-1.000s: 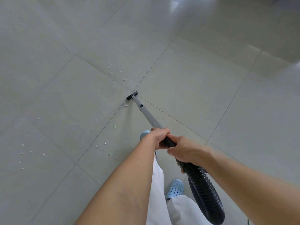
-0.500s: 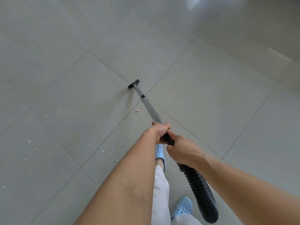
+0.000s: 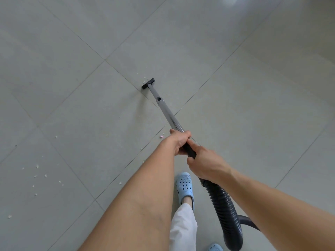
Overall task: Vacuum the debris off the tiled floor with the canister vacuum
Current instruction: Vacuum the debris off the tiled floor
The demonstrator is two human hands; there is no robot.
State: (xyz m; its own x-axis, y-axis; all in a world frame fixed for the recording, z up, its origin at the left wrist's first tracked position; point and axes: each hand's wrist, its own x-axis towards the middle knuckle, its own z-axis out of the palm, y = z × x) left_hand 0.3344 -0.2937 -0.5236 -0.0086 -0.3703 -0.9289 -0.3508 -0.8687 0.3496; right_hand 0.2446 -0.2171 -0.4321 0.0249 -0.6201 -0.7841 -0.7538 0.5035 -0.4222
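The black floor nozzle (image 3: pixel 148 83) sits flat on the tiled floor (image 3: pixel 235 105), right on a grout line near the middle of the view, with a couple of pale debris flecks (image 3: pixel 144 80) touching its far edge. From it the silver wand (image 3: pixel 166 113) slopes back and up toward the person. The left hand (image 3: pixel 180 142) grips the top of the wand where metal meets the black handle (image 3: pixel 190 151), fingers curled right round it; just behind, the right hand (image 3: pixel 208 165) wraps the handle's rear end, thumb along the top, fingers tucked underneath and out of sight. Below that hand the ribbed black hose (image 3: pixel 224 205) drops, loops at the bottom edge and runs off to the right, cut off behind the right forearm; the canister itself is out of view. Looking around: a pink scrap (image 3: pixel 161 136) and a white chip lie just beside the left hand, partly hidden by it. A loose scatter of white crumbs (image 3: pixel 36 175) lies well apart at lower left, with single bits (image 3: pixel 120 182) nearer the left forearm. A light blue clog (image 3: pixel 184 185) stands on the tile between the forearms, a white trouser leg (image 3: pixel 183 227) above it, and the second clog (image 3: pixel 214 248) just peeks in at the bottom edge. The left forearm covers a broad strip of floor, so any debris under it cannot be made out.
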